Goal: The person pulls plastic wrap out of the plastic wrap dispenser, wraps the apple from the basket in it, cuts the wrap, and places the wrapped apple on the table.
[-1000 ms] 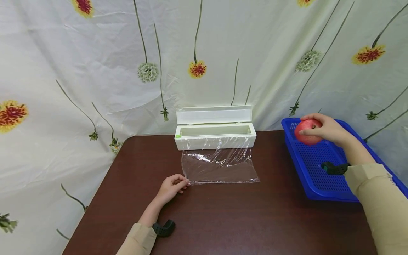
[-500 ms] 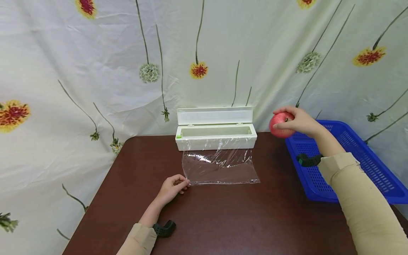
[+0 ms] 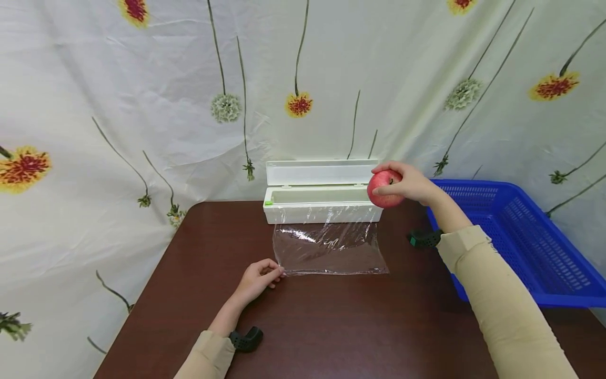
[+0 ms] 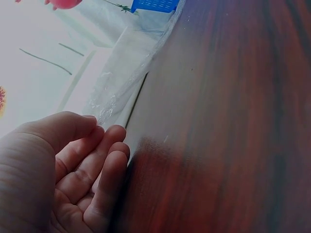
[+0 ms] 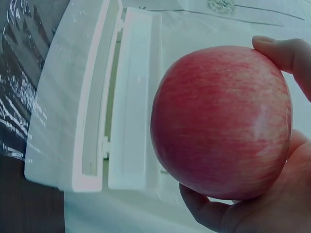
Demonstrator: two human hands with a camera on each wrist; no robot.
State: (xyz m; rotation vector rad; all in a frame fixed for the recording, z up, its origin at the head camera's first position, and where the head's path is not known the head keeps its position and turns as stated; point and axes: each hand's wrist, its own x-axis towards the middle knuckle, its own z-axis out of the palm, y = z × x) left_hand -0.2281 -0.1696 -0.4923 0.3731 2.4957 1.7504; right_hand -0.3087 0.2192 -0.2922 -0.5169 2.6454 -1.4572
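Note:
My right hand (image 3: 411,183) grips a red apple (image 3: 384,188), held in the air by the right end of a white box (image 3: 322,212) with its lid raised. Large in the right wrist view, the apple (image 5: 223,121) sits between thumb and fingers. A sheet of clear plastic wrap (image 3: 331,252) runs from the box's front toward me over the dark table. With thumb and forefinger, my left hand (image 3: 258,279) pinches the wrap's near left corner. That pinch also shows in the left wrist view, where the wrap (image 4: 114,97) stretches away from the left hand (image 4: 73,165).
A blue plastic basket (image 3: 530,221) stands on the right side of the table (image 3: 331,331), partly behind the right forearm. Behind the table hangs a white cloth (image 3: 189,63) printed with flowers. A small green piece (image 3: 269,203) sits at the box's left end.
My right hand has carried the apple left, from over the blue basket to the right end of the white box. The left hand keeps its place on the wrap's corner.

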